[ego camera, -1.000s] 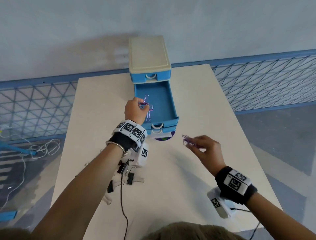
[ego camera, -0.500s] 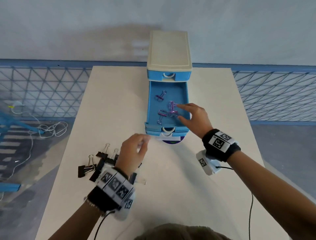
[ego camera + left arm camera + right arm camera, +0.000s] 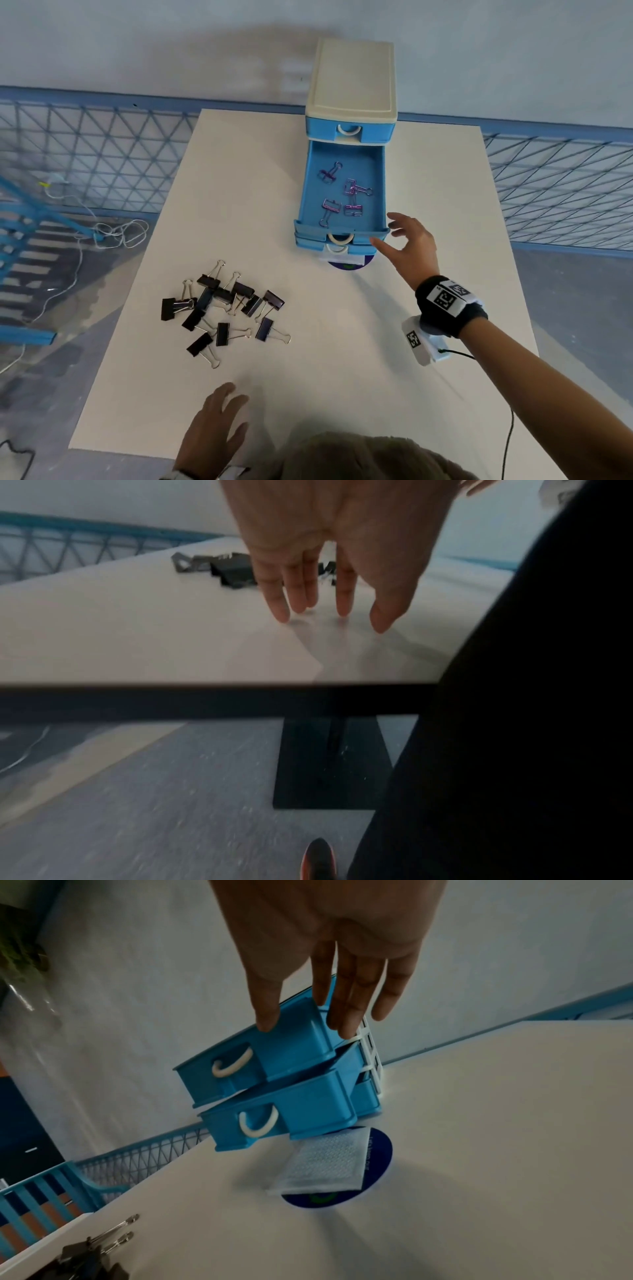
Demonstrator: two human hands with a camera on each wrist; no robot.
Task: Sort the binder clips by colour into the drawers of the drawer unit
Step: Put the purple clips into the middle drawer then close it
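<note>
The blue drawer unit (image 3: pixel 351 75) with a cream top stands at the far middle of the table. Its second drawer (image 3: pixel 310 192) is pulled out and holds several purple binder clips (image 3: pixel 352 186). My right hand (image 3: pixel 394 236) is spread and holds nothing at that drawer's front right corner. In the right wrist view its thumb (image 3: pixel 267 1015) is at the drawer front (image 3: pixel 294 1042) and its fingers are along the side; I cannot tell if they touch. A heap of black binder clips (image 3: pixel 222 308) lies at left. My left hand (image 3: pixel 222 411) lies flat near the table's front edge, holding nothing (image 3: pixel 329 615).
The drawer below (image 3: pixel 301 1110) is also pulled out a little. Under it lie a white packet (image 3: pixel 325 1161) and a dark blue disc (image 3: pixel 380 1150). A blue mesh fence (image 3: pixel 102 157) runs behind the white table (image 3: pixel 342 342). Cables lie on the floor at left.
My right hand let the purple clip go into the drawer and drew back to its front right corner. My left hand pulled back from the drawer to the table's front edge.
</note>
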